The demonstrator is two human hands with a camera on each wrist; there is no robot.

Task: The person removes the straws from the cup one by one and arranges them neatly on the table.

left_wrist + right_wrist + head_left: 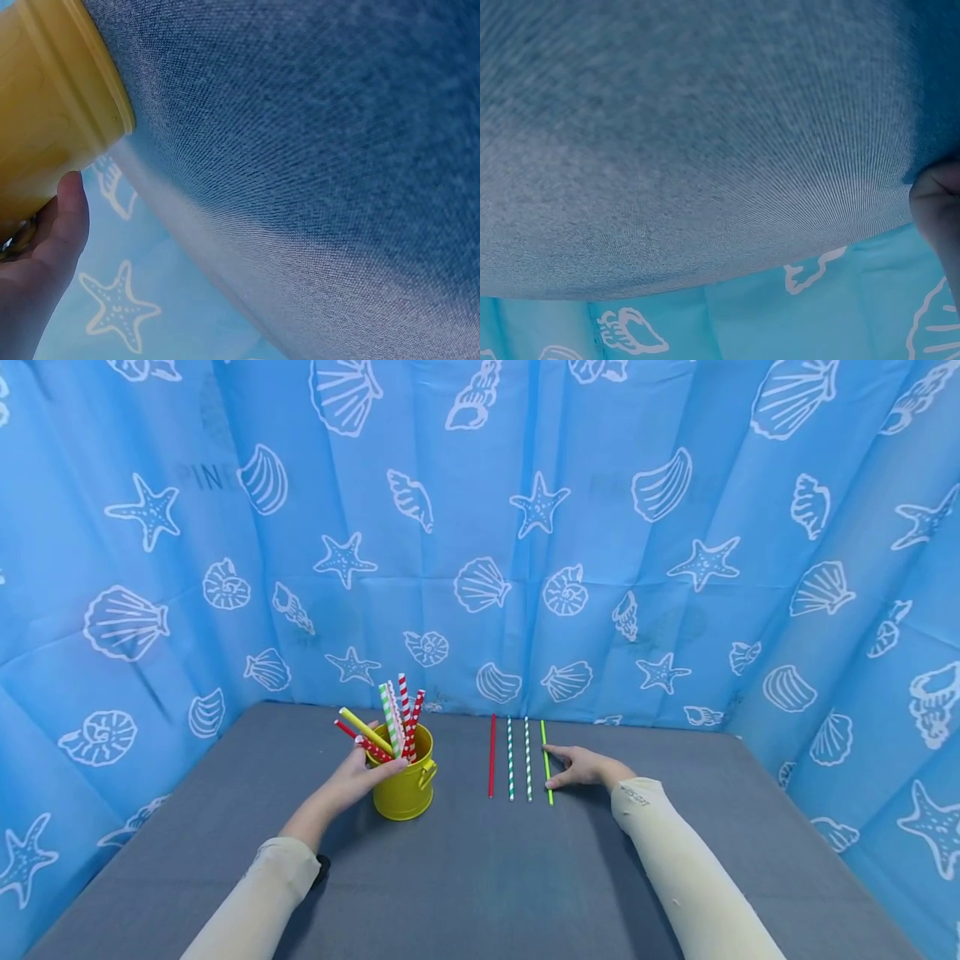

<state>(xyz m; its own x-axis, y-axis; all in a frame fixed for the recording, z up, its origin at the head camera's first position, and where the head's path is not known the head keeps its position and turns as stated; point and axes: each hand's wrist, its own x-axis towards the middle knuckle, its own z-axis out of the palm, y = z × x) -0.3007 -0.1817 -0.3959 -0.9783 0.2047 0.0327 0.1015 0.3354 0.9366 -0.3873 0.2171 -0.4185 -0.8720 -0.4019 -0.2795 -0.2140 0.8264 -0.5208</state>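
Head: your left grip (356, 782) clasps the yellow pail (402, 797) on the desk (465, 885); your right grip (583, 767), spread, touches the lime straw (547, 766), rightmost of four — a nudge could roll it. Left wrist: a hard pull could tip the pail. Right wrist: straw unseen.

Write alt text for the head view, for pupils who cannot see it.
A person's left grip holds a yellow bucket of assorted straws while the right grip touches a lime straw, rightmost of four side by side on a gray tabletop.
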